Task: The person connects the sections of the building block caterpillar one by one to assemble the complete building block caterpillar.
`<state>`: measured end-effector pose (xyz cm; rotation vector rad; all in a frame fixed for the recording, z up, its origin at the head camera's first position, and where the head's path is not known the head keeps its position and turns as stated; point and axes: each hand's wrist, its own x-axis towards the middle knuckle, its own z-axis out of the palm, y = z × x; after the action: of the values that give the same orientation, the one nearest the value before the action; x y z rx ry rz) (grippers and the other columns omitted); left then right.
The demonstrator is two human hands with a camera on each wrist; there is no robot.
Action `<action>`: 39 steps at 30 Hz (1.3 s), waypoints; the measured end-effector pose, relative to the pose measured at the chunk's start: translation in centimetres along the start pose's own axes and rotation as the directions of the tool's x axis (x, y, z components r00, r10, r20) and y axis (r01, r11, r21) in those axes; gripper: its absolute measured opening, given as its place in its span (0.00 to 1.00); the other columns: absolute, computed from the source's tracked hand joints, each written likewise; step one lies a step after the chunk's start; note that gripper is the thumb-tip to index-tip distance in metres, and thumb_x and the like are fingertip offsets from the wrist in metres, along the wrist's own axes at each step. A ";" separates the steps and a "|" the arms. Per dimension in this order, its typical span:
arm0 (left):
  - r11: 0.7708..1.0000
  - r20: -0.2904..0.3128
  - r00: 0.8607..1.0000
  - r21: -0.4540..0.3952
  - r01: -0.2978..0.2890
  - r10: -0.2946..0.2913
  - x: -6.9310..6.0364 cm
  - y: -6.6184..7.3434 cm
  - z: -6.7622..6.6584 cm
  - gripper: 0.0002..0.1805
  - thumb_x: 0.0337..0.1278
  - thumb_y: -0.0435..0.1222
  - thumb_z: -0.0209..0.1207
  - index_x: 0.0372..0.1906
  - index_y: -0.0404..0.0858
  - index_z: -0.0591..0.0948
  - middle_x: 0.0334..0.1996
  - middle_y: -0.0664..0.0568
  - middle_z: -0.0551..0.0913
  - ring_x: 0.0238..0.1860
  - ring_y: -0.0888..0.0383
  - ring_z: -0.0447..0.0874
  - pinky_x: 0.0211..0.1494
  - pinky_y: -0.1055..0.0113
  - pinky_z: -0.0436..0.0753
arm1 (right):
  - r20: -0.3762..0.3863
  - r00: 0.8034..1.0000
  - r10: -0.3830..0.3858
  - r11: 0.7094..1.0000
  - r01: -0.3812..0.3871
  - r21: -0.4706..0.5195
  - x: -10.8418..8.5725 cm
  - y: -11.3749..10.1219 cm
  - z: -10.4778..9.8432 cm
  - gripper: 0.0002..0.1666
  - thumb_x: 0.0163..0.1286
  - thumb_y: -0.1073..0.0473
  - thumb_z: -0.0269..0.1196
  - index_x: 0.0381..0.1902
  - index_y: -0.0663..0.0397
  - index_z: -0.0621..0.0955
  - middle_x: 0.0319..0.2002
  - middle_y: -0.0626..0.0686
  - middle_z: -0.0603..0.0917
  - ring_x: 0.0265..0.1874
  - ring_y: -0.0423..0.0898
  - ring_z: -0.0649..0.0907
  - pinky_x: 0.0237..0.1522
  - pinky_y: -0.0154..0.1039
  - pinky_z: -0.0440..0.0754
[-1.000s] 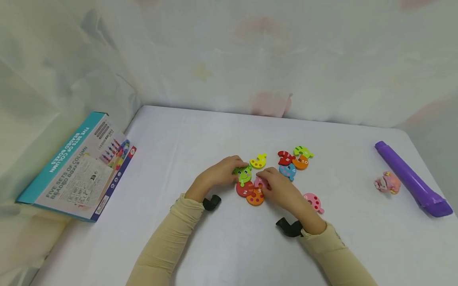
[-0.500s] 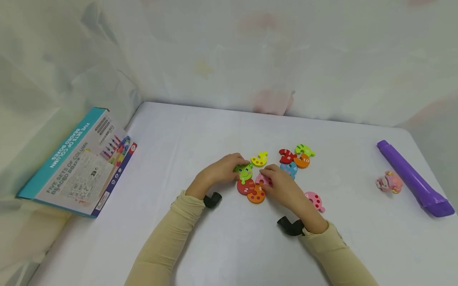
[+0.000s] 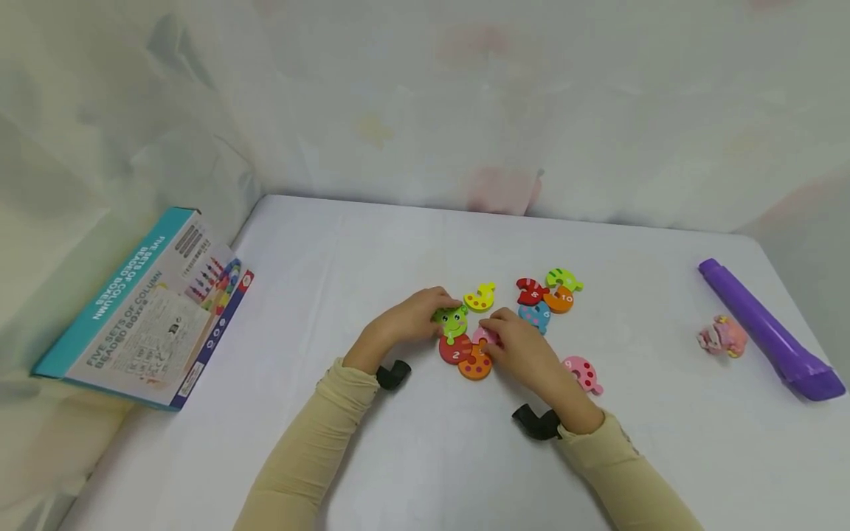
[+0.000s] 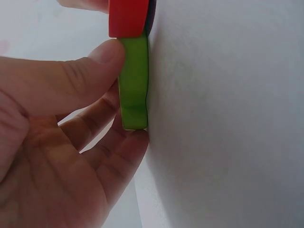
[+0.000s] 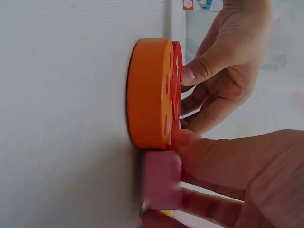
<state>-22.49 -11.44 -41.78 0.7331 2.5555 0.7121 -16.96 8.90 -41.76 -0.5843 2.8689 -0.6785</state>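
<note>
Far left, the box [image 3: 153,317] is set; centre, the puzzle cluster [image 3: 461,348] is bracketed by left hand [image 3: 420,317] and right hand [image 3: 523,346]; far right, the figurine [image 3: 722,337] is placed left of the tube [image 3: 764,328]

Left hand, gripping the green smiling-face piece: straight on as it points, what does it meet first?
Likely the flat dotted yellow crescent-shaped piece, just ahead of the left hand; whether it would touch or pass over is unclear.

White table [image 3: 372,258]: puzzle pieces [image 3: 454,350] mid-table; right, 1 purple tube [image 3: 764,324], 1 figurine [image 3: 722,338] (pink, near tube); left edge, 1 box [image 3: 146,317].
</note>
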 end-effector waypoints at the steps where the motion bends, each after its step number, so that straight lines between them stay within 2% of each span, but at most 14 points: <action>1: 1.000 -0.001 1.000 -0.002 -0.004 0.004 0.0 0.0 0.1 0.28 0.51 0.28 0.62 0.61 0.39 0.72 0.54 0.48 0.73 0.56 0.55 0.69 0.62 0.62 0.67 | 0.000 1.000 0.002 1.000 -0.002 -0.017 -0.1 0.1 0.1 0.23 0.59 0.58 0.66 0.53 0.59 0.79 0.45 0.55 0.78 0.41 0.49 0.78 0.44 0.43 0.79; 7: 1.000 0.003 1.000 -0.003 -0.019 0.019 0.2 0.1 0.6 0.28 0.51 0.28 0.62 0.61 0.39 0.73 0.53 0.48 0.73 0.55 0.55 0.70 0.61 0.62 0.68 | 0.008 0.999 0.032 0.998 -0.031 -0.060 -0.5 0.7 -0.6 0.24 0.60 0.55 0.65 0.55 0.55 0.78 0.48 0.55 0.78 0.45 0.51 0.78 0.44 0.47 0.79; 11: 1.000 0.006 1.000 -0.006 -0.013 0.013 0.2 0.2 0.8 0.28 0.51 0.28 0.62 0.61 0.39 0.72 0.53 0.48 0.73 0.54 0.56 0.70 0.59 0.63 0.69 | -0.064 0.994 0.086 0.996 -0.087 -0.019 -1.0 2.2 -2.8 0.27 0.60 0.55 0.65 0.57 0.56 0.76 0.53 0.59 0.76 0.51 0.57 0.75 0.48 0.55 0.75; 16: 1.000 0.004 1.000 -0.018 0.000 0.000 0.2 0.2 0.8 0.28 0.51 0.28 0.62 0.61 0.40 0.73 0.53 0.49 0.73 0.53 0.57 0.70 0.58 0.64 0.70 | -0.126 0.973 0.193 0.981 -0.189 0.037 -1.5 4.6 -5.4 0.29 0.62 0.55 0.62 0.59 0.61 0.73 0.56 0.64 0.72 0.52 0.61 0.74 0.48 0.59 0.73; 23: 1.000 -0.013 1.000 -0.020 0.015 -0.015 -0.1 0.0 0.6 0.28 0.51 0.29 0.62 0.61 0.41 0.73 0.52 0.50 0.73 0.52 0.57 0.70 0.58 0.63 0.71 | -0.140 0.935 0.326 0.945 -0.321 0.055 -1.9 7.2 -7.2 0.31 0.64 0.52 0.60 0.61 0.63 0.69 0.54 0.66 0.72 0.44 0.61 0.76 0.39 0.54 0.77; 26: 1.000 -0.018 1.000 -0.016 0.019 -0.020 -0.2 -0.1 0.6 0.28 0.51 0.29 0.62 0.61 0.41 0.73 0.52 0.50 0.73 0.52 0.57 0.70 0.58 0.63 0.71 | -0.152 0.930 0.334 0.943 -0.328 0.063 -1.9 8.1 -7.4 0.30 0.64 0.53 0.59 0.61 0.62 0.69 0.54 0.66 0.72 0.45 0.61 0.75 0.41 0.55 0.76; 32: 1.000 -0.022 1.000 -0.011 0.005 -0.006 -0.1 -0.2 0.4 0.28 0.51 0.28 0.62 0.61 0.40 0.73 0.52 0.50 0.73 0.52 0.56 0.70 0.59 0.62 0.70 | -0.130 0.950 0.285 0.958 -0.278 0.066 -1.3 9.1 -6.9 0.29 0.64 0.57 0.60 0.61 0.61 0.70 0.58 0.68 0.68 0.51 0.64 0.72 0.50 0.60 0.72; 36: 1.000 -0.026 1.000 -0.019 -0.009 0.009 0.0 -0.2 0.3 0.28 0.50 0.28 0.62 0.61 0.39 0.73 0.51 0.50 0.73 0.52 0.56 0.70 0.59 0.61 0.70 | -0.114 0.943 0.312 0.950 -0.309 0.044 -1.2 9.9 -6.8 0.29 0.63 0.58 0.61 0.61 0.62 0.69 0.59 0.69 0.67 0.56 0.66 0.68 0.54 0.63 0.66; 39: 1.000 -0.020 1.000 -0.011 -0.013 0.012 0.1 -0.2 0.1 0.28 0.51 0.28 0.62 0.61 0.39 0.73 0.52 0.50 0.73 0.53 0.56 0.70 0.59 0.62 0.70 | -0.096 0.937 0.336 0.942 -0.334 0.041 -1.4 10.8 -7.1 0.30 0.64 0.59 0.60 0.62 0.62 0.68 0.59 0.70 0.66 0.56 0.67 0.67 0.55 0.63 0.64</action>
<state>-22.57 -11.44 -42.00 0.7425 2.5650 0.7411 -20.92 21.24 -40.28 -0.0499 2.9399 -0.7007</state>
